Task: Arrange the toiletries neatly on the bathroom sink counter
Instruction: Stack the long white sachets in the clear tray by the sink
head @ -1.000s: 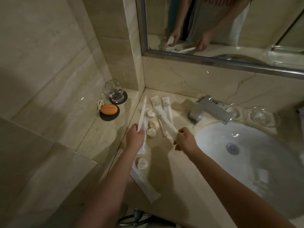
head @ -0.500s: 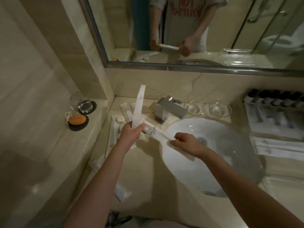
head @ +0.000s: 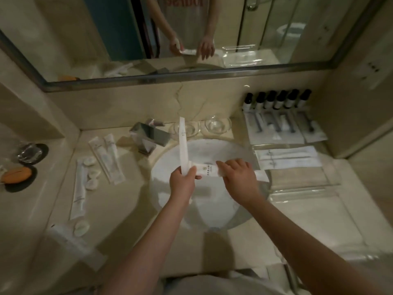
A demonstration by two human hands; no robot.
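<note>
Packets [head: 207, 170] partly hidden in both hands [head: 182, 184], blurred.

Six dark-capped bottles [head: 276, 100] stand in a row, two glass dishes [head: 218, 125] sit behind the basin, two long white packets [head: 184, 145] are in the hands, and two black coasters [head: 42, 149] lie at left.

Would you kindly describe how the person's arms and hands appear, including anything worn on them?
Both forearms are bare as far as the frame shows, with no sleeves in view. The left hand and right hand wear no gloves, and no watch, ring or bracelet is visible.
</note>
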